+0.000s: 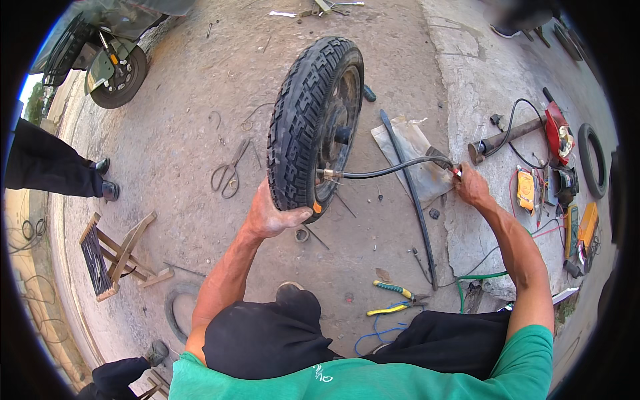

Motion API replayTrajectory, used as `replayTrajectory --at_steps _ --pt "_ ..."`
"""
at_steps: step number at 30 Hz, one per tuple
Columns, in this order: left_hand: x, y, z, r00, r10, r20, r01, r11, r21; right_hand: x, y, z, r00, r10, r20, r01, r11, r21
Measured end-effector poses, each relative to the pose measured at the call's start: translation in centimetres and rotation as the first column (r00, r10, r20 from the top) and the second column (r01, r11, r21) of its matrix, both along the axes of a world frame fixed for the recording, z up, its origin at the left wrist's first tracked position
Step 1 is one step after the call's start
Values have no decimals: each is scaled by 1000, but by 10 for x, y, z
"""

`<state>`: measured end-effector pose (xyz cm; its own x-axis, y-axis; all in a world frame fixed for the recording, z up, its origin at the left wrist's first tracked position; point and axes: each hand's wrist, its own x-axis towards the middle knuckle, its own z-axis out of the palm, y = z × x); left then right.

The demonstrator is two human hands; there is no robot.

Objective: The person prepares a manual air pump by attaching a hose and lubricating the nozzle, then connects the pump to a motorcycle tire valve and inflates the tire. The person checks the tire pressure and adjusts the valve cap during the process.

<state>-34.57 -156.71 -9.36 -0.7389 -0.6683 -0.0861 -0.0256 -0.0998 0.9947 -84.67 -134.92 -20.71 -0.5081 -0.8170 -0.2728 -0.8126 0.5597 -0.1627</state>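
Note:
My left hand (270,212) grips the lower edge of a small scooter wheel with a knobbly black tire (300,115), which stands upright before me. A metal-ended fitting (331,174) sits at the rim's valve. From it a black air hose (385,172) arches over to my right hand (472,186), whose fingers are closed around its far end. A bit of red shows at those fingertips; the rest of that end is hidden. Beneath the hose lie a long black tire lever or bar (412,200) and a crumpled plastic bag (392,137).
Scissors (231,170) lie left of the wheel, yellow-and-green-handled pliers (395,298) near my knees. At right are a hand pump (510,140) and multimeters (526,190). A wooden folding stool (117,255), a parked scooter (117,65) and a person's legs (55,160) are at left.

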Motion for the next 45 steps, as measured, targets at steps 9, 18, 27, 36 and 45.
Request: replayTrajectory --at_steps 9,18,27,36,45 --pt "-2 1 3 1000 12 23 -11 999 -48 0 0 2 1000 3 4 -3 1000 0" --pt "-1 1 -2 1000 14 -7 -14 1000 -25 0 1 1 1000 9 -3 -9 1000 -3" --pt "-2 1 1 1000 4 -18 -4 1000 -5 -1 1 0 1000 10 -7 -10 1000 13" --pt "-3 -2 -4 999 -10 -46 8 999 -43 -4 2 -2 1000 28 0 -28 999 -15" --pt "-3 -2 0 999 -33 -34 31 997 -66 -8 5 -7 998 58 -24 -59 998 -10"
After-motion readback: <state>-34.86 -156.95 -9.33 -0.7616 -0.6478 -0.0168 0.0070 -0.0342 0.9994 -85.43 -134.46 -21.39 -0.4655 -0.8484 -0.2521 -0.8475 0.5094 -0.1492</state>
